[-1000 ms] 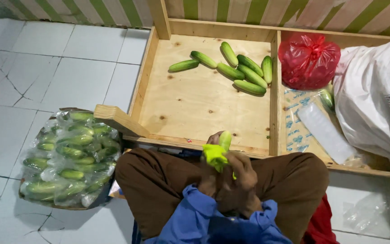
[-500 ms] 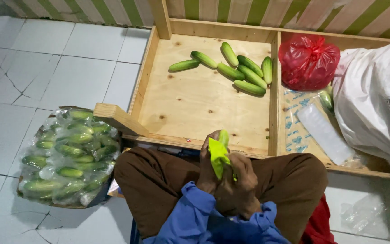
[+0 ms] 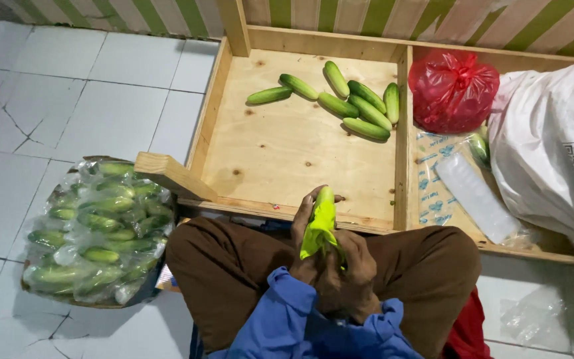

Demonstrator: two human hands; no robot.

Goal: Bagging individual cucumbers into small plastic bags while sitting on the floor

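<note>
Far ahead of you lies a pale plywood tray (image 3: 234,143), its rough grain bare. At right slumps a big white plastic sack (image 3: 553,146); at left, a clear bag of green cucumbers (image 3: 94,229). Near your lap, your left hand (image 3: 305,229) and right hand (image 3: 347,272) both close around one yellow-green cucumber (image 3: 320,219).

The cucumber (image 3: 320,219) shows only its upper part; its lower end is hidden between the left hand (image 3: 305,229) and right hand (image 3: 350,276). At the right edge the white sack (image 3: 553,146) is cut off. The basket (image 3: 94,229) at near left is mostly hidden under clear plastic.
</note>
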